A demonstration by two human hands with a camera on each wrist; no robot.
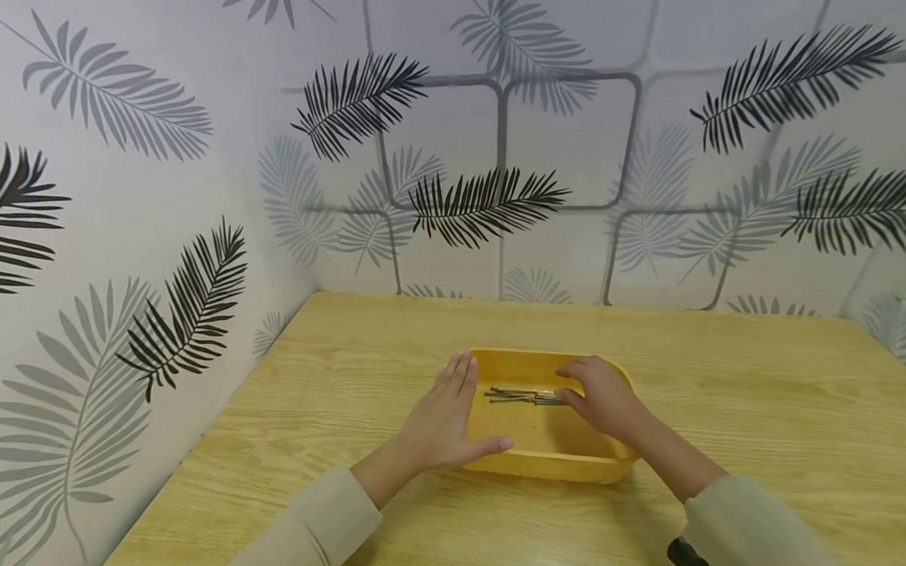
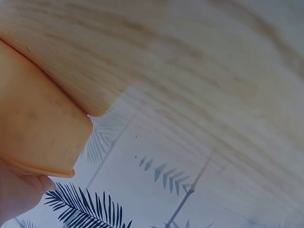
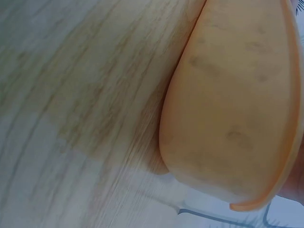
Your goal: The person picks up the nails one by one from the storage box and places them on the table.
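Observation:
A yellow plastic tray (image 1: 559,467) rests on the wooden table, and several thin metal nails (image 1: 520,396) lie in a loose bundle on its floor. Against the tray's left side rests my left hand (image 1: 441,416), fingers straight and together, thumb stretched over the near rim. My right hand (image 1: 606,397) reaches over the right rim, its thumb and fingers spread apart, the thumb at the nails' right ends. Whether it touches them cannot be told. Both wrist views show the tray's outer wall (image 2: 42,109), (image 3: 228,104), with only part of each hand visible.
The light wooden table (image 1: 331,354) spreads on all sides of the tray. Walls with leaf-patterned paper (image 1: 454,258) border it behind and at the left. A small black object (image 1: 688,559) sits by the right sleeve.

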